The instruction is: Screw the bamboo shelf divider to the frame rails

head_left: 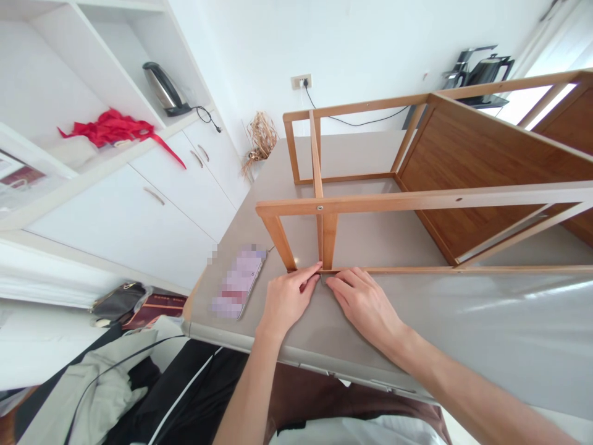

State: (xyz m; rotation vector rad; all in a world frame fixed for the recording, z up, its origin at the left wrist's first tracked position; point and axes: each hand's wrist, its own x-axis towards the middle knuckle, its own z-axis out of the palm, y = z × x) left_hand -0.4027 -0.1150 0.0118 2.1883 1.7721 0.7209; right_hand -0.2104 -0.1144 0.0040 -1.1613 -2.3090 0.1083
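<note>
Wooden shelf frame (393,200) on its side on the tabletop (463,327). Left hand (288,296): index finger extended to the lower rail (398,270) at the foot of the crosspiece (330,241), thumb below. Right hand (364,298): fingers bunched just beside that joint. Thin metal piece (323,279) between the fingertips; cannot tell whether either hand pinches it. Smartphone (239,281) near left hand.

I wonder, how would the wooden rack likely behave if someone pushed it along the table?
The wooden rack would probably feel stiff, since its bars join a broad panel. It seems unlikely to roll, because straight rails lie along the table. The table's glossy sheen suggests it might slide easily.
</note>
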